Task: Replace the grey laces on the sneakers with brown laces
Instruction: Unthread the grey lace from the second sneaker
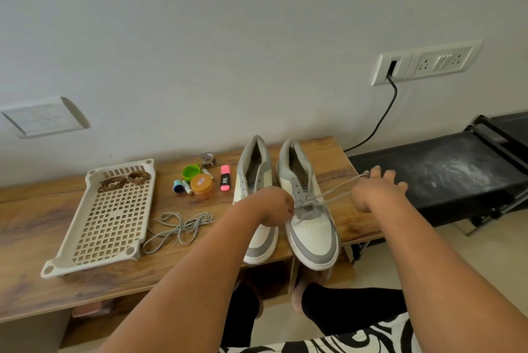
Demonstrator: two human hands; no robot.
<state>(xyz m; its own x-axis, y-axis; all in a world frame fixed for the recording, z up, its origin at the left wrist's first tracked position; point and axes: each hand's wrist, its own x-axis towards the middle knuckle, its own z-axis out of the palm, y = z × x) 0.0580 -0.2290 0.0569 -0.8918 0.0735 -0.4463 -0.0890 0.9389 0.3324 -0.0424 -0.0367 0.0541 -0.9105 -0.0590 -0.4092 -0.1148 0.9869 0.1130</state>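
Observation:
Two white-and-grey sneakers stand side by side on the wooden table. The left sneaker has no lace. The right sneaker still carries a grey lace in its lower eyelets. My left hand pinches that lace at the lower eyelets. My right hand holds the lace's loose strands, drawn out taut to the right, with fingers spread. A removed grey lace lies loose on the table. Brown laces lie coiled at the far end of a cream perforated tray.
Between tray and sneakers sit a pink highlighter, an orange-lidded jar, a green cap, batteries and a small tape roll. A black treadmill stands right of the table. A black cable runs from a wall socket.

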